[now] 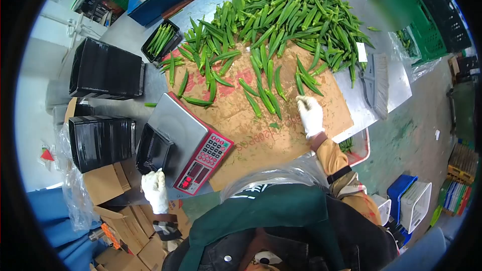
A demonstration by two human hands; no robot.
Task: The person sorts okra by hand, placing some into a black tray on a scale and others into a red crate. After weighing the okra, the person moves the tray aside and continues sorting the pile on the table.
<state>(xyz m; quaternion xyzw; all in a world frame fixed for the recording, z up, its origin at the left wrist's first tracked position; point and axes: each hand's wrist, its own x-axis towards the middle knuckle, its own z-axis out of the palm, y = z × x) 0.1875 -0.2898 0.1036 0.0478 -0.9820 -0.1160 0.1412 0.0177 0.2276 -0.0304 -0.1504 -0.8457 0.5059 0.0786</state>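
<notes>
My left hand [154, 190], in a white glove, is closed on the near rim of a small black plastic tray [161, 151]. That tray, with no okra visible in it, sits tilted at the left side of a red-framed digital scale [182, 125]. Over the cardboard sheet [261, 143], my white-gloved right hand [311, 116] has its fingertips pinched at the lower end of an okra pod [299, 84]. Loose okra pods lie just beyond and to its left. Farther back rises a big okra pile [296, 12].
Stacked black trays [106, 68] stand left of the scale, with another stack [102, 142] nearer. A filled okra tray [161, 40] rests behind. At right are a grey brush [379, 85] and a green crate [424, 25]. Cardboard boxes [128, 226] lie below left.
</notes>
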